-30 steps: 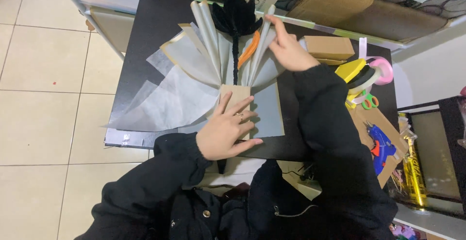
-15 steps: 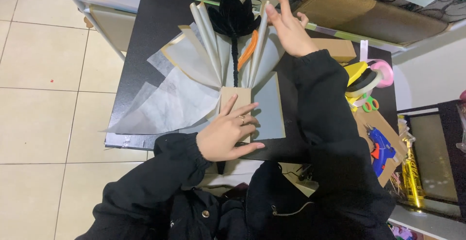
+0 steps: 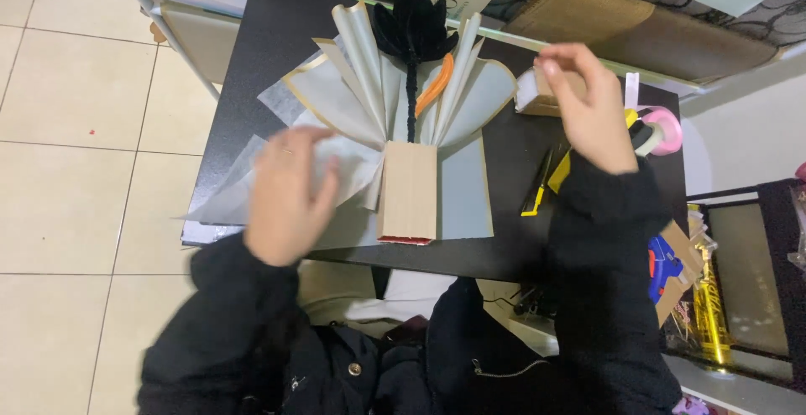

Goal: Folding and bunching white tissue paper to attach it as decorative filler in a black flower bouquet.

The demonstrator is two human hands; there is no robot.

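On the black table (image 3: 252, 54) a fan of pleated grey wrapping paper (image 3: 369, 104) spreads toward the far edge, with a black flower (image 3: 413, 33) on a dark stem at its middle and a tan wooden block (image 3: 408, 190) over its base near the front edge. The left hand (image 3: 285, 197), blurred, hovers open over the paper's left sheets. The right hand (image 3: 588, 109) is raised above the right side, fingers loosely curled, gripping nothing visible.

Black table (image 3: 252, 62) bearing fanned wrapping paper (image 3: 336, 104), tape roll (image 3: 663, 130)

Left hand (image 3: 285, 193) raised, fingers curled, blurred; right hand (image 3: 588, 104) lifted, pinching.
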